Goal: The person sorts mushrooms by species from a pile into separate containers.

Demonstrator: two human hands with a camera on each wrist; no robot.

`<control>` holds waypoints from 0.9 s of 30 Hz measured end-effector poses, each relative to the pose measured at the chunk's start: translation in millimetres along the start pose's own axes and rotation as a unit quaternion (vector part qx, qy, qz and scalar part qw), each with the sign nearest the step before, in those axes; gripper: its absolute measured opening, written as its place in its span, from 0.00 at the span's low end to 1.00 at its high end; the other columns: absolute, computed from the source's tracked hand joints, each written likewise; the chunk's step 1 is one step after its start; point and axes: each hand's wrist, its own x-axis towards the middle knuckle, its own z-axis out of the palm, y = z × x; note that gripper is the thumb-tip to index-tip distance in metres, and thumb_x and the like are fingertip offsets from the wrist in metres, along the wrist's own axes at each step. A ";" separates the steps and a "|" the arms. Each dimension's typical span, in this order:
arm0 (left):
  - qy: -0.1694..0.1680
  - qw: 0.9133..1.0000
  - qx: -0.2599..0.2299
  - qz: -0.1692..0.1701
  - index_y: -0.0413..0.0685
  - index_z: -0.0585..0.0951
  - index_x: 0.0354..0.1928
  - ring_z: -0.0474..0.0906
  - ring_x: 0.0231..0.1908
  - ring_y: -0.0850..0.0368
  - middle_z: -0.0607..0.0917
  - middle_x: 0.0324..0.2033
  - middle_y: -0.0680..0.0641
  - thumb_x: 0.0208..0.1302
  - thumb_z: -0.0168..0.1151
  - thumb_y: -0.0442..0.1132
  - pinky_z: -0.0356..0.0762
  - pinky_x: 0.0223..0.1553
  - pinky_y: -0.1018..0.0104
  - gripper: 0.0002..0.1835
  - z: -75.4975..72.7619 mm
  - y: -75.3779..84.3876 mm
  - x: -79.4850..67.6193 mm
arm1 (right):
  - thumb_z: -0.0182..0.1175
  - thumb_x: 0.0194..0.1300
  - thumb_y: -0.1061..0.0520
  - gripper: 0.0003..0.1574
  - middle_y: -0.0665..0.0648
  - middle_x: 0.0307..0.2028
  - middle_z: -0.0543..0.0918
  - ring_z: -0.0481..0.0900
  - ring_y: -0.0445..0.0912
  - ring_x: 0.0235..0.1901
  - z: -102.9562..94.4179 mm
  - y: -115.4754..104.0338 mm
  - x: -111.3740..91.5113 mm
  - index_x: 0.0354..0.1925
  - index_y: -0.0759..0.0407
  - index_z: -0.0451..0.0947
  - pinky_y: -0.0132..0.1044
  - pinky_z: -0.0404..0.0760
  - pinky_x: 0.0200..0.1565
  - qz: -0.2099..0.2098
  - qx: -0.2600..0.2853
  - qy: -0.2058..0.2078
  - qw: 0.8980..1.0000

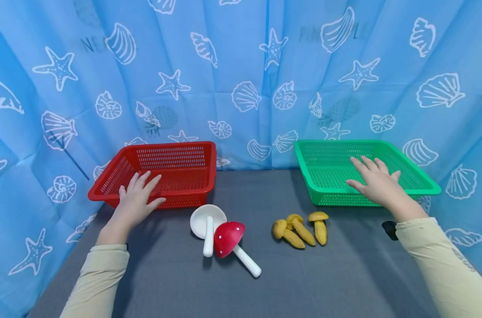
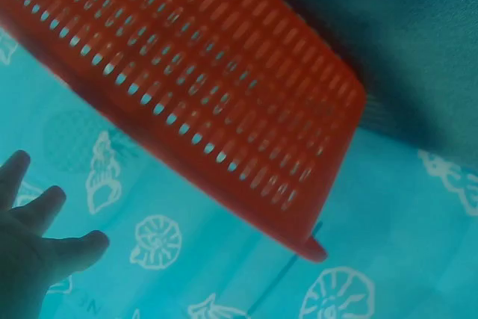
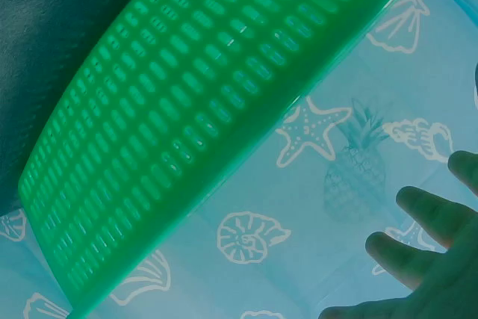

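Observation:
My left hand (image 1: 135, 201) hovers with spread fingers over the near left edge of the red basket (image 1: 210, 176), holding nothing. In the left wrist view its fingers (image 2: 75, 250) show beside the basket's rim. Above the green basket (image 1: 310, 176), my right hand (image 1: 377, 183) is likewise spread and holds nothing; its fingers (image 3: 426, 214) show in the right wrist view. Between the baskets and nearer to me lie a red-capped toy mushroom (image 1: 229, 238) with white dots, a toy mushroom with an upturned pale cap (image 1: 199, 221), and several small yellow-brown mushrooms (image 1: 320, 227).
The baskets stand at the back of a grey-covered table (image 1: 280, 287), against a blue curtain (image 1: 241, 66) printed with shells and starfish. A small black object (image 1: 390, 230) lies by my right forearm, partly covered by the sleeve (image 1: 435, 256).

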 end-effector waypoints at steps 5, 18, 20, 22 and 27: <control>0.034 0.999 -0.003 0.024 0.41 0.61 0.72 0.43 0.70 0.31 0.57 0.70 0.32 0.55 0.71 0.47 0.37 0.63 0.25 0.46 9.7 -6.0 0.7 | 0.52 0.74 0.45 0.47 0.78 0.69 0.47 0.39 0.78 0.66 1.6 -1.1 -2.4 0.76 0.63 0.42 0.84 0.37 0.51 -0.004 0.009 0.018 1.000; 0.073 0.996 0.035 0.025 0.42 0.67 0.69 0.55 0.67 0.32 0.67 0.65 0.34 0.54 0.72 0.49 0.38 0.63 0.26 0.42 27.8 -18.3 6.6 | 0.53 0.73 0.46 0.44 0.78 0.68 0.52 0.45 0.77 0.65 13.8 -12.1 -9.3 0.75 0.64 0.46 0.84 0.42 0.50 -0.032 0.030 0.049 0.998; 0.074 0.996 0.037 0.025 0.42 0.68 0.68 0.55 0.66 0.32 0.68 0.65 0.35 0.55 0.72 0.50 0.37 0.64 0.26 0.41 29.8 -19.5 7.4 | 0.53 0.73 0.47 0.44 0.78 0.68 0.52 0.46 0.76 0.65 15.3 -14.8 -9.8 0.75 0.64 0.47 0.83 0.43 0.51 -0.036 0.036 0.054 0.997; 0.075 0.996 0.036 0.025 0.43 0.69 0.68 0.57 0.66 0.33 0.69 0.64 0.35 0.55 0.72 0.49 0.37 0.64 0.27 0.40 31.2 -20.7 8.0 | 0.53 0.74 0.46 0.44 0.78 0.68 0.53 0.47 0.76 0.65 16.5 -17.8 -10.6 0.75 0.64 0.47 0.83 0.43 0.51 -0.040 0.044 0.060 0.996; 0.078 0.996 0.037 0.029 0.44 0.70 0.67 0.60 0.64 0.35 0.72 0.63 0.37 0.55 0.71 0.49 0.39 0.65 0.28 0.39 33.6 -24.0 10.6 | 0.53 0.73 0.47 0.43 0.78 0.68 0.55 0.50 0.76 0.64 19.8 -27.0 -12.6 0.74 0.65 0.49 0.80 0.48 0.51 -0.047 0.059 0.071 0.995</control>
